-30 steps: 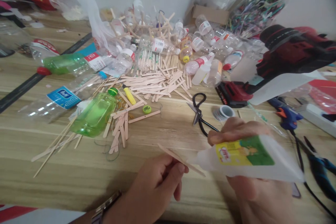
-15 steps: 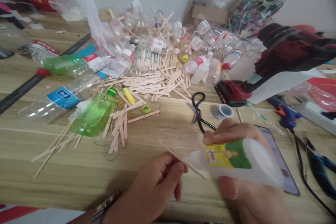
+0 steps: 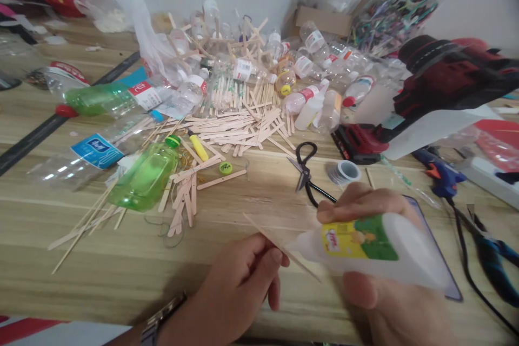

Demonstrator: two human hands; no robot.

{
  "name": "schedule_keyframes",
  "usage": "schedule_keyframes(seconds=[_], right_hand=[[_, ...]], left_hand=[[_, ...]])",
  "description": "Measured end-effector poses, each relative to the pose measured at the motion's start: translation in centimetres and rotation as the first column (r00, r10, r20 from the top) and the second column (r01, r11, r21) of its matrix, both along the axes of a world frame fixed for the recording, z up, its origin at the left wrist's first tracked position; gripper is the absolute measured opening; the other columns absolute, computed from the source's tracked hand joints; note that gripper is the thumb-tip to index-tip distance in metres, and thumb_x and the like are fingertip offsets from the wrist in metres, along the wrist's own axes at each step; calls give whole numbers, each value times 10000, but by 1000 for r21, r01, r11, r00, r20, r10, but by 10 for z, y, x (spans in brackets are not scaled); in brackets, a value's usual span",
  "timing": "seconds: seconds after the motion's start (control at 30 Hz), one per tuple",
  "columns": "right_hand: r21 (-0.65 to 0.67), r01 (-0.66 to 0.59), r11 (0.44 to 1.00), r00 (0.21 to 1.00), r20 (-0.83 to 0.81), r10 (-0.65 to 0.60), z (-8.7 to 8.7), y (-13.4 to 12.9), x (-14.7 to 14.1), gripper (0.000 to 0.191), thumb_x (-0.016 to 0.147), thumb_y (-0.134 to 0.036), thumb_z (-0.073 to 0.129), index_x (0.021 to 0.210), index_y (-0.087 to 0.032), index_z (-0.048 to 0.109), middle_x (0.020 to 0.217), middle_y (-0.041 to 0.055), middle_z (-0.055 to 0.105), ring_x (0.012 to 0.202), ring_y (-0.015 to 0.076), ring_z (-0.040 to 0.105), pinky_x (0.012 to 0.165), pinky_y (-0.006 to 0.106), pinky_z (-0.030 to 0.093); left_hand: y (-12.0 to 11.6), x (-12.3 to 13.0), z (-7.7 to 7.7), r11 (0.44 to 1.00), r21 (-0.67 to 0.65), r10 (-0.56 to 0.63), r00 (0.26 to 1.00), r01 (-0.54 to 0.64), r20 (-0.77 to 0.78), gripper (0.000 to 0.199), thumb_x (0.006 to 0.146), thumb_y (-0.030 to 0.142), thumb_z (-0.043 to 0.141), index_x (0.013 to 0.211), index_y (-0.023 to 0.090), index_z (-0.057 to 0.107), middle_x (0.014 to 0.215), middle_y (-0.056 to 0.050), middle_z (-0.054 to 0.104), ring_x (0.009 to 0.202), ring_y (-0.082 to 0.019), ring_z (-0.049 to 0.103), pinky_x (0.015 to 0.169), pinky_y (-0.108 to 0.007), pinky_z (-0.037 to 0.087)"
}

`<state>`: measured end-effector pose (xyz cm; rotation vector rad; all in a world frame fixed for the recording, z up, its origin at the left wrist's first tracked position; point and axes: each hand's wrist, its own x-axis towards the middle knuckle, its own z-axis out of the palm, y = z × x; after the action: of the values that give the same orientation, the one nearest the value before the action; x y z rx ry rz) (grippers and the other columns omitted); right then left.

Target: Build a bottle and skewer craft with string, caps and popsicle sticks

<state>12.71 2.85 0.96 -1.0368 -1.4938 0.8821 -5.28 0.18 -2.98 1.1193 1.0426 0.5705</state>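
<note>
Pinched between the thumb and fingers of my left hand (image 3: 247,281) is a thin wooden craft stick (image 3: 302,266), tilted down to the right. My right hand (image 3: 389,297) is closed around a white glue bottle (image 3: 417,251) with a yellow and green label. The bottle lies nearly level, and its nozzle points left at the stick's edge, touching it or very close. Whether glue is coming out is too small to tell. Beyond my right hand are black-handled scissors (image 3: 304,170) and a small spool of wire (image 3: 344,173). A phone (image 3: 452,281) lies partly hidden behind the bottle.
Loose craft sticks (image 3: 235,130) are heaped mid-table, with plastic bottles (image 3: 247,70) behind. A green bottle (image 3: 141,178) and yellow marker (image 3: 198,146) lie left. At right are a red and black power tool (image 3: 446,81), a glue gun (image 3: 444,173) and pliers (image 3: 494,259).
My right hand and the glue bottle have shifted slightly right. My left hand keeps its hold on the craft stick, almost unmoved.
</note>
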Motion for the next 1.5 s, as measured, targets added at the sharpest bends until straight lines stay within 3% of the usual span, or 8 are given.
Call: schedule_keyframes(seconds=[0.13, 0.47, 0.67, 0.9, 1.13, 1.27, 1.43, 1.5], right_hand=[[55, -25, 998, 999, -25, 26, -5, 4, 1, 445, 645, -610, 794, 960, -321, 671, 806, 18, 566, 699, 221, 492, 605, 360, 408], [181, -54, 982, 998, -20, 58, -14, 14, 5, 483, 633, -680, 760, 932, -310, 677, 742, 7, 573, 600, 188, 468, 521, 321, 391], [2, -6, 1000, 999, -38, 7, -6, 2, 0, 479, 604, -650, 789, 921, -308, 676, 798, 17, 578, 679, 210, 493, 606, 350, 429], [156, -35, 987, 996, -72, 47, -14, 11, 4, 480, 618, -649, 791, 945, -316, 680, 757, -3, 573, 626, 188, 471, 563, 330, 393], [88, 43, 995, 998, -44, -40, -7, 4, 2, 461, 637, -651, 773, 928, -310, 666, 810, 22, 595, 756, 233, 520, 642, 346, 429], [149, -20, 989, 996, -77, 32, -9, 8, 3, 501, 586, -650, 807, 915, -291, 689, 764, 7, 596, 636, 196, 494, 578, 332, 413], [60, -1, 998, 996, -85, 6, -7, 3, 1, 490, 606, -610, 817, 946, -289, 671, 810, 17, 590, 703, 220, 517, 622, 346, 435], [106, 24, 994, 998, -62, -18, -5, 0, 1, 470, 635, -619, 796, 946, -290, 669, 810, 15, 591, 738, 224, 519, 659, 344, 440]], left_hand=[[0, -1, -1, 1000, -7, -23, 1000, 23, -5, 367, 953, 474, 369, 871, 188, 585, 528, 57, 533, 434, -96, 382, 481, -226, 309], [-1, -1, -1, 999, 11, -43, 999, 43, -28, 402, 964, 490, 352, 823, 194, 585, 533, 46, 549, 460, -100, 400, 501, -228, 311], [0, -1, -1, 999, 3, -38, 999, 38, -7, 404, 964, 497, 352, 848, 194, 592, 525, 53, 530, 463, -102, 402, 517, -235, 320], [0, -2, -2, 999, 13, -39, 999, 39, 0, 399, 964, 506, 344, 781, 206, 533, 533, 49, 530, 477, -104, 412, 535, -240, 333], [1, -1, -1, 998, 41, -36, 999, 36, 4, 402, 964, 494, 345, 703, 218, 477, 518, 52, 520, 481, -103, 423, 548, -241, 346], [0, -1, -2, 999, 33, -31, 999, 32, -3, 409, 966, 506, 344, 734, 213, 510, 524, 51, 532, 474, -102, 410, 526, -235, 334], [-2, -1, -4, 1000, 14, -23, 999, 23, 26, 438, 964, 545, 344, 775, 207, 547, 534, 53, 532, 478, -101, 408, 497, -224, 327], [-2, -1, -4, 1000, 16, -14, 999, 13, 37, 453, 965, 556, 336, 797, 202, 564, 537, 52, 531, 476, -100, 410, 488, -222, 326]])
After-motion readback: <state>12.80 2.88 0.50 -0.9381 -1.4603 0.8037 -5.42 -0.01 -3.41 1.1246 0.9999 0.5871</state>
